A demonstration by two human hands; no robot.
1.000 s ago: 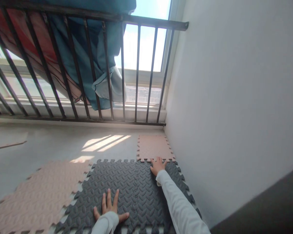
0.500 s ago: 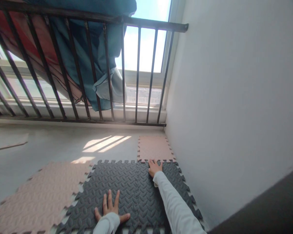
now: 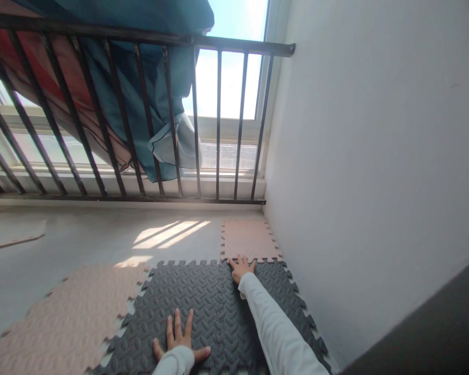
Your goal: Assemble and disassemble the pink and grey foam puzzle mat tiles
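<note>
Dark grey interlocking foam mats (image 3: 203, 297) with a raised pattern lie on the floor in front of me. My left hand (image 3: 180, 336) rests flat on them, fingers spread. My right hand (image 3: 242, 268) reaches farther forward, its fingers apart, on the seam where the grey mat meets a small pink foam mat (image 3: 244, 239). Its fingertips touch the pink mat's near edge. That pink mat sits in the corner by the wall. Neither hand holds anything.
More pink foam mats (image 3: 70, 307) lie to the left, with a gap before the grey ones. A white wall (image 3: 375, 156) rises on the right. Ahead stands a dark metal railing (image 3: 140, 36) with blue and red cloth (image 3: 144, 94) hanging behind its bars.
My right hand has shifted slightly left along the seam between the grey and pink mats. My left hand stays spread on the grey mat. The view has tilted a little.
</note>
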